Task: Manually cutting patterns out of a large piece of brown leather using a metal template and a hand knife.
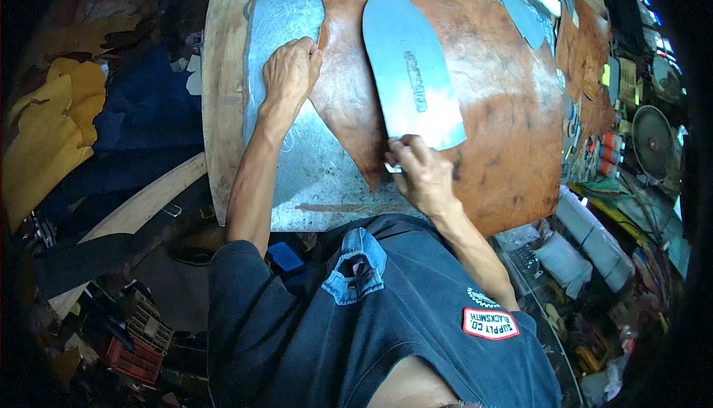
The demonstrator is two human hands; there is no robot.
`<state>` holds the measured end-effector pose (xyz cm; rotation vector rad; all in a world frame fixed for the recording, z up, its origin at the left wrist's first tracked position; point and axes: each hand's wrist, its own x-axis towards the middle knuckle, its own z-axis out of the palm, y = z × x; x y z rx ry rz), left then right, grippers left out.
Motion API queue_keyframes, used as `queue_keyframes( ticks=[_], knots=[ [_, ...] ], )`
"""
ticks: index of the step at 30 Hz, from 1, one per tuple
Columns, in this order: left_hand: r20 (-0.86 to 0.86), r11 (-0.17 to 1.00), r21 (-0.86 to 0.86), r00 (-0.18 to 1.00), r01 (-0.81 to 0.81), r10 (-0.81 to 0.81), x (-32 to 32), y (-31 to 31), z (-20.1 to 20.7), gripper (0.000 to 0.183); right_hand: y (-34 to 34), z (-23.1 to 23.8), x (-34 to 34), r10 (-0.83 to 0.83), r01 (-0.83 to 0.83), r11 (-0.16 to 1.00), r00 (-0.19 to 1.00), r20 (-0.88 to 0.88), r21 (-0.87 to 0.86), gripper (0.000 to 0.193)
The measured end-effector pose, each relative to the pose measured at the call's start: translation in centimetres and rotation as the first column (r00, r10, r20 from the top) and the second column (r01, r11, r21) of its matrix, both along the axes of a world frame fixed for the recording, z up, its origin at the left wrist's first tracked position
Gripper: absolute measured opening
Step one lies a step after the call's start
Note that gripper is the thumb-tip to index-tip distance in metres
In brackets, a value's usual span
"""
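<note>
Your hands are apart. Your right hand [427,174] is closed on a small tool [393,167], mostly hidden by your fingers, at the near left corner of the template [412,66]. Your left hand [291,74] is curled at the leather's left edge; I can't tell whether it pinches the leather [505,133] or just rests there.

The template lies flat on the leather, rounded end away from you, its long left side near the hide's slanting edge. You look to be tracing or cutting around it, though the tool's tip is too small to tell which. The next move seems to call for a steady tool tight to that side and the template kept from sliding; neither palm is pressing it down.

Under the leather is the metal tabletop [297,178], with a wooden board [224,74] along its left. A second grey template [524,20] lies at far right.
</note>
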<state>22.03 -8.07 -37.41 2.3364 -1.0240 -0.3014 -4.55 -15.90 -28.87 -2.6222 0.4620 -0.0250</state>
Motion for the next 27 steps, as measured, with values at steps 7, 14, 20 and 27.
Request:
queue_keyframes(
  ticks=[7, 14, 20, 27],
  knots=[
    [0.108, 0.998, 0.05, 0.993, 0.05, -0.055, -0.3, 0.4, 0.0, 0.014, 1.6, -3.6, 0.4, 0.055, -0.055, 0.998, 0.998, 0.016, 0.031, 0.043],
    [0.221, 0.973, -0.162, 0.967, 0.166, -0.128, -1.0, 1.0, -1.3, 0.037, 0.5, -2.6, -0.6, -0.1, 0.099, 0.989, 0.995, -0.001, 0.112, 0.042],
    [0.052, 0.834, -0.055, 0.836, 0.549, -0.547, -7.4, 3.4, 0.0, 0.07, -7.3, -4.4, -2.3, -0.422, 0.41, 0.906, 0.897, -0.129, -0.107, 0.058],
    [0.016, 0.878, -0.022, 0.878, 0.478, -0.478, -8.3, 5.4, -0.1, 0.076, -7.9, -4.5, -0.8, -0.407, 0.449, 0.889, 0.864, -0.298, 0.089, 0.059]
  ],
)
